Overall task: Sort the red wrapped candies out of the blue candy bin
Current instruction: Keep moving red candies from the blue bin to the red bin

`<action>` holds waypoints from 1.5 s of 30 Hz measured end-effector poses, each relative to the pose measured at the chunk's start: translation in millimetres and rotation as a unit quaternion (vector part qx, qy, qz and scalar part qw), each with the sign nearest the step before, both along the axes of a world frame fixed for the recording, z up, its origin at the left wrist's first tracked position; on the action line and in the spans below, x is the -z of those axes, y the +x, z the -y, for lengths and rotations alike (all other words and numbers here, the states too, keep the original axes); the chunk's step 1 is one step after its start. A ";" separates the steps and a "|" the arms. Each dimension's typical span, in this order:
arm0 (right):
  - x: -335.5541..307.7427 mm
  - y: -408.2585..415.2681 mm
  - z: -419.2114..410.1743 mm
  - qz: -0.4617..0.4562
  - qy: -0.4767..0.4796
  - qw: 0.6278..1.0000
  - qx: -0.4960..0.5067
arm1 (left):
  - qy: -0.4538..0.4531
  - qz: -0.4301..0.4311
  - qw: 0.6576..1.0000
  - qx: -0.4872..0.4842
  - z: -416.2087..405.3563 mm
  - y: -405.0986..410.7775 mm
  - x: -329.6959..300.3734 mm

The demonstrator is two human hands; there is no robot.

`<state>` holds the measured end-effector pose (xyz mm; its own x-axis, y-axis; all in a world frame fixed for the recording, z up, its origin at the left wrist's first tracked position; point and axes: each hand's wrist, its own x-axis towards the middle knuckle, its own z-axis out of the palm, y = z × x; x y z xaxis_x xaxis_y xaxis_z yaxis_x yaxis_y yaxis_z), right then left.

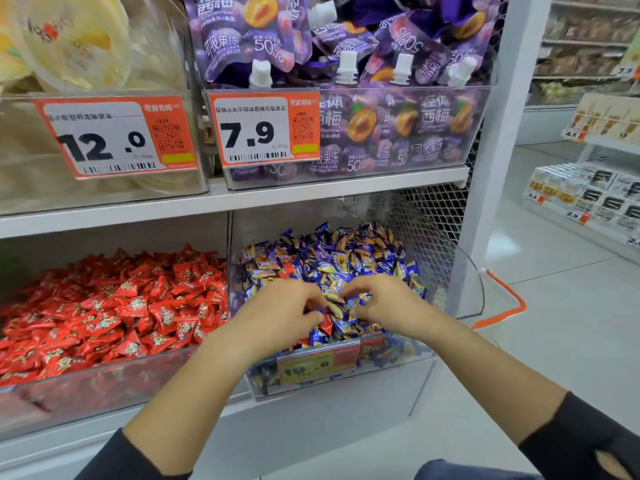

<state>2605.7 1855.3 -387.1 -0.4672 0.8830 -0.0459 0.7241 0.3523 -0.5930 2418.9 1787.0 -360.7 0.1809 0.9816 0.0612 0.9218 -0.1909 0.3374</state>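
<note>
I have both hands down in the blue candy bin [398,358], the clear bin on the lower shelf's right side, heaped with blue-and-gold wrapped candies [332,258]. My left hand [277,313] sits at the near-left part of the heap with its fingers curled; thumb and fingertips pinch a red wrapped candy [326,323] that lies just at the thumb tip, among the blue ones. My right hand [384,303] is beside it, fingers bent and dug into the pile, pinching at blue wrappers close to the left hand's fingertips. I cannot tell exactly which candy it has.

A second red candy [287,270] shows on top of the blue heap, farther back and to the left of my hands, apart from them. More red shows against the front wall of the bin, near the blurred price tag [311,363] clipped there.

To the left, a divider away, the neighbouring bin [104,375] is full of red wrapped candies [121,306]. On the shelf above stand a bin of purple plum jelly pouches [398,126] with a 7.9 price tag [265,128], and a bin with a 12.0 price tag [116,136].
</note>
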 end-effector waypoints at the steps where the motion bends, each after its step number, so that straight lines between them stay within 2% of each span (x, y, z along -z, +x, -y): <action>1: 0.3 0.9 0.4 -0.003 0.010 1.000 0.016 | -0.019 -0.006 1.000 0.021 -0.2 4.1 2.9; 3: -1.5 3.9 -0.8 0.003 0.030 0.998 0.053 | -0.022 -0.035 0.998 0.048 -2.9 11.6 9.3; 6: -5.5 10.9 -4.6 0.027 0.061 0.993 0.099 | -0.010 -0.083 0.996 0.039 -8.1 15.8 16.5; 9: -8.1 21.0 -6.4 0.116 0.134 0.979 0.103 | 0.020 -0.123 0.992 0.018 -13.6 16.3 19.5; 11: -11.7 24.7 -6.0 0.122 0.162 0.975 0.089 | 0.031 -0.136 0.990 0.009 -17.5 14.2 19.2; 13: -16.9 25.4 -4.4 0.084 0.112 0.988 0.062 | 0.004 -0.131 0.991 0.015 -20.8 9.4 19.0; 15: -16.9 25.5 -4.2 0.115 0.019 0.993 0.000 | -0.037 -0.132 0.990 0.034 -23.4 6.0 20.7; 17: -12.8 25.9 -5.3 0.156 -0.075 0.983 -0.053 | -0.052 -0.149 0.987 0.042 -24.5 8.2 22.8; 20: -8.1 27.7 -10.4 0.129 -0.182 0.972 -0.073 | -0.034 -0.126 0.990 0.045 -25.6 14.0 27.5; 24: -11.2 27.0 -15.0 0.129 -0.221 0.964 -0.070 | 0.003 -0.069 0.997 0.034 -23.3 11.8 28.2; 27: -12.2 30.5 -16.1 0.137 -0.175 0.974 -0.053 | 0.032 -0.023 0.999 0.009 -20.8 6.0 21.0; 29: -10.1 35.8 -19.0 0.106 -0.113 0.988 -0.006 | 0.063 -0.012 0.998 -0.016 -19.8 -0.7 13.9; 33: -9.8 38.9 -22.8 -0.018 -0.063 0.993 0.103 | 0.095 0.039 0.991 -0.081 -18.1 -12.9 1.7; 37: -18.1 25.6 -21.0 -0.137 -0.066 0.983 0.100 | 0.134 0.075 0.982 -0.110 -18.5 -10.4 -2.8; 40: -19.3 11.8 -15.5 -0.134 -0.068 0.987 0.061 | 0.130 0.073 0.980 -0.131 -18.5 -10.7 -4.3; 45: -14.9 1.4 -11.8 -0.124 -0.072 0.986 0.078 | 0.131 0.110 0.976 -0.136 -17.9 -14.6 -10.1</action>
<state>2607.1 1867.1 -372.1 -0.3383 0.9378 -0.0781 0.5885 0.1461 -0.7952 2404.3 1804.8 -350.6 -0.1303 0.9366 0.3252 0.8609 -0.0558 0.5058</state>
